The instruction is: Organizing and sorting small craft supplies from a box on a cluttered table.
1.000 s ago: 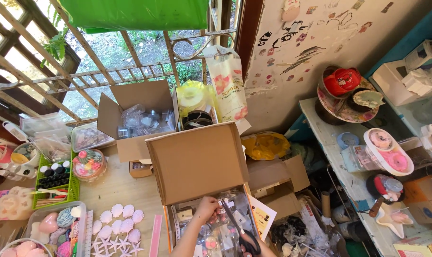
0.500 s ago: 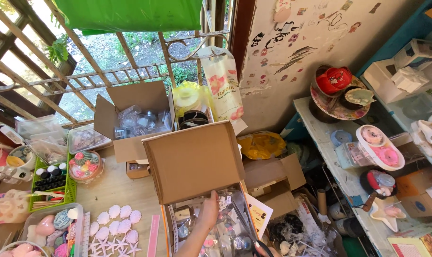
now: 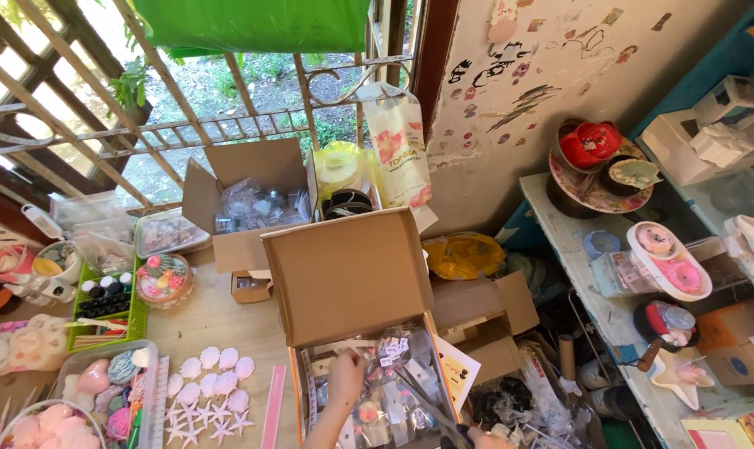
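My left hand [image 3: 346,376] reaches up from the bottom edge, forearm nearly vertical, wrist straight, knuckles toward the camera; its fingers curl down into the open brown cardboard box with the raised lid [image 3: 348,274], resting on the heap of small clear plastic packets of trinkets [image 3: 385,391] that fills it; the fingertips are tucked under, so I cannot tell whether they pinch a packet or only press on the pile. My right hand [image 3: 487,439] shows only as a sliver at the bottom edge, just right of the box; it is closed round the near end of a long dark metal tool, likely tongs or scissors [image 3: 423,399], which slants up and left across the packets toward my left hand; how tight that hold is I cannot tell, most of the hand being cut off.

The box sits at the right end of the pale wooden tabletop [image 3: 219,320], its lid standing upright and hiding the far wall of the box; a white printed card [image 3: 456,370] leans against its right side. Behind it stands a second open cardboard box holding clear bags [image 3: 252,199]; to the left lie rows of small white and pink shell and star castings [image 3: 206,387], a pink ruler [image 3: 273,407] just beside them, and a green plastic tray of little dark-capped bottles [image 3: 103,303]; well apart on the right, a pale blue shelf [image 3: 572,249] carries painted dishes.
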